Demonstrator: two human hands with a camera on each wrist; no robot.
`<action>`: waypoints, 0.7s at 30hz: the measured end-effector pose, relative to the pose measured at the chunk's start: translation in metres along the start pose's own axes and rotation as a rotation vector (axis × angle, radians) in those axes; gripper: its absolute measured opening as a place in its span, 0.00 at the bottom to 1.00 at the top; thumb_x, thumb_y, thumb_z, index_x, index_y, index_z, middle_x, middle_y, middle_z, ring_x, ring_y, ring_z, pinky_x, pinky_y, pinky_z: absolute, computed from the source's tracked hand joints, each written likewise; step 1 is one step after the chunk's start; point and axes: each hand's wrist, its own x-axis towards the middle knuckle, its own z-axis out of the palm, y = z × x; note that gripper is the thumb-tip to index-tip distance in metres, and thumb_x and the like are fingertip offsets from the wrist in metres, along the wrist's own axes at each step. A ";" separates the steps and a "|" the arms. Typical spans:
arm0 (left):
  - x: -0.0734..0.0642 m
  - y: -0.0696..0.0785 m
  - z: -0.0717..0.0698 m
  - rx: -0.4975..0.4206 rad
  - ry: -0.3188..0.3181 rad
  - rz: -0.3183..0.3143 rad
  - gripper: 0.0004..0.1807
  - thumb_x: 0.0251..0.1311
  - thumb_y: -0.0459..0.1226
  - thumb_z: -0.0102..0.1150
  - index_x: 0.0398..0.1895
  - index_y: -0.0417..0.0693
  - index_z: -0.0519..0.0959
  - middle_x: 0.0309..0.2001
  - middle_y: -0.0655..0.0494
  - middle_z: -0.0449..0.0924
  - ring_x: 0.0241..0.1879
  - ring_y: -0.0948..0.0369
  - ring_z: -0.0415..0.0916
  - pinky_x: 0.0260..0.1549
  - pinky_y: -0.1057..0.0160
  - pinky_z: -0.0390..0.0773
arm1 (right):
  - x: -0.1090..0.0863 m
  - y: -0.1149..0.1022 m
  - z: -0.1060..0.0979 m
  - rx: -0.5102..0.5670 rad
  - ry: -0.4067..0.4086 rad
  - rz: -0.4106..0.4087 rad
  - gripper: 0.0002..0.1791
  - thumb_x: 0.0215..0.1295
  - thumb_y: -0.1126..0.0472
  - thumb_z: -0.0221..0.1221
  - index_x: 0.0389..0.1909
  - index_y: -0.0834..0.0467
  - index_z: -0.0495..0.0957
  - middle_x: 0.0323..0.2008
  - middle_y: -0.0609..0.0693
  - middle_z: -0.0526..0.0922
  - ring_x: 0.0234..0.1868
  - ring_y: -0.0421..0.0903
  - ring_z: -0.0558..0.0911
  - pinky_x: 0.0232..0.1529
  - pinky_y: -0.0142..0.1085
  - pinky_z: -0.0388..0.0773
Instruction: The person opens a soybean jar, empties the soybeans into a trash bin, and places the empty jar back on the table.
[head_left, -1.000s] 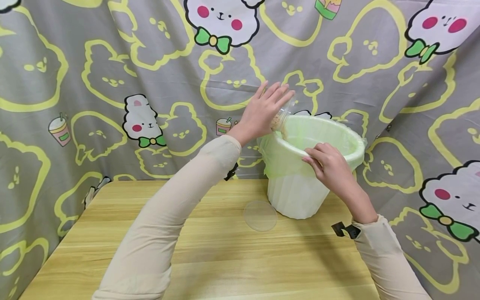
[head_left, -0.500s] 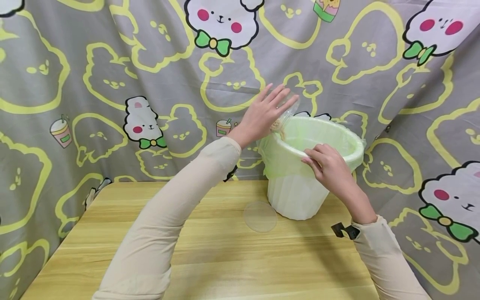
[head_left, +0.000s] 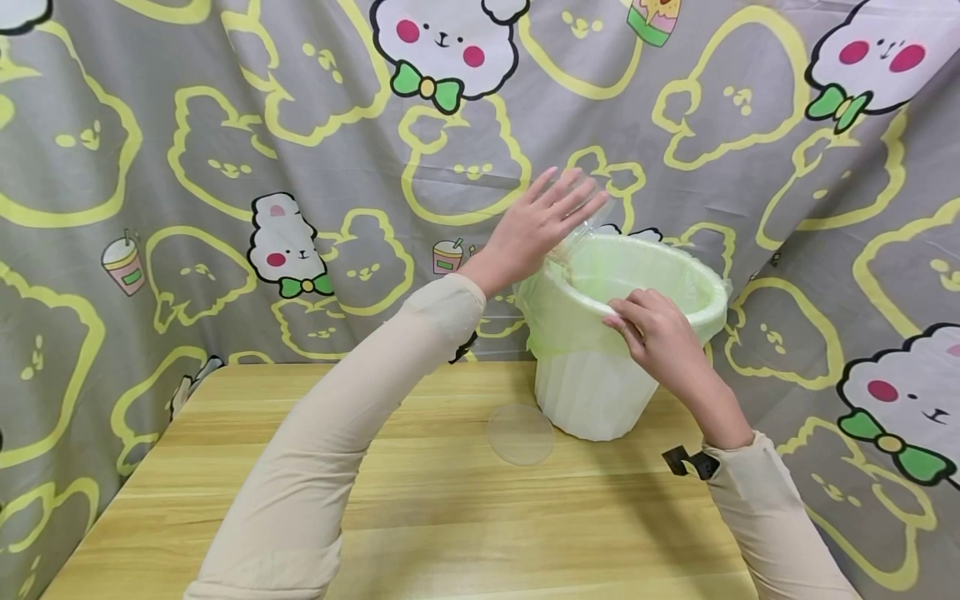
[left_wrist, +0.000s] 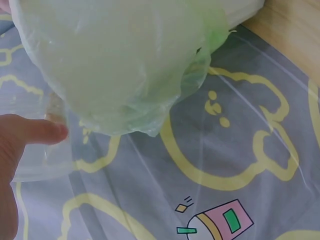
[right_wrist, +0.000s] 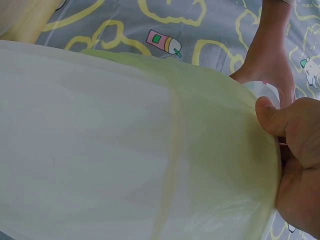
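Note:
My left hand grips a clear plastic container, tipped over the left side of the rim of a white trash can. Tan bits show low in the container, beside the rim. In the left wrist view, the thumb lies along the container's clear wall. A thin pale-green trash bag lines the can and folds down outside it. My right hand pinches the near rim; the right wrist view has its thumb outside over the bag, with the other fingers partly hidden.
A clear round disc lies flat on the wooden table, just left of the trash can's base. Behind the table hangs a grey patterned curtain, close to the can's back and right side.
My left hand has shifted slightly right and tilted the container further over the trash can. Fewer tan bits show in it. The right hand stays on the rim.

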 end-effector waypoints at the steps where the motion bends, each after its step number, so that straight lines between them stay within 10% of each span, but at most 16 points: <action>1: 0.000 0.000 0.000 -0.002 0.000 0.005 0.42 0.65 0.17 0.27 0.80 0.54 0.58 0.78 0.53 0.62 0.80 0.52 0.54 0.81 0.52 0.47 | 0.000 0.000 0.000 0.000 0.000 -0.001 0.04 0.59 0.71 0.68 0.36 0.66 0.84 0.25 0.54 0.77 0.27 0.47 0.67 0.31 0.39 0.63; 21: 0.002 0.012 0.002 0.108 0.009 0.138 0.42 0.70 0.17 0.24 0.82 0.61 0.55 0.81 0.60 0.55 0.81 0.56 0.51 0.80 0.51 0.50 | 0.000 0.001 0.000 0.000 -0.001 0.000 0.05 0.60 0.71 0.68 0.36 0.68 0.84 0.25 0.55 0.77 0.27 0.48 0.68 0.31 0.40 0.64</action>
